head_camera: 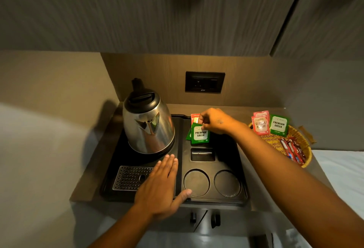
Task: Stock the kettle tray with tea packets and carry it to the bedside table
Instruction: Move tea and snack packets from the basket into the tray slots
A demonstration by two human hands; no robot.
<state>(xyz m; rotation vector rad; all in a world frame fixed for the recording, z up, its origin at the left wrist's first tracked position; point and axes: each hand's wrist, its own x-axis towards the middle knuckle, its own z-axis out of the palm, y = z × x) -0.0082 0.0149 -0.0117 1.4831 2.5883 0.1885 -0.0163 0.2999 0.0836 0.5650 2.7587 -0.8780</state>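
Right hand (213, 121) pinches green tea packets (200, 134) at the tray (244, 192) back edge; seat them upright while the flat, empty left hand (157, 190) steadies its front

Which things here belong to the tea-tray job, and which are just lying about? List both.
Job:
tray
kettle
green packets in right hand
red packet on the tray
basket packets
left hand flat on the tray

Lying about:
socket
red sachets in the basket
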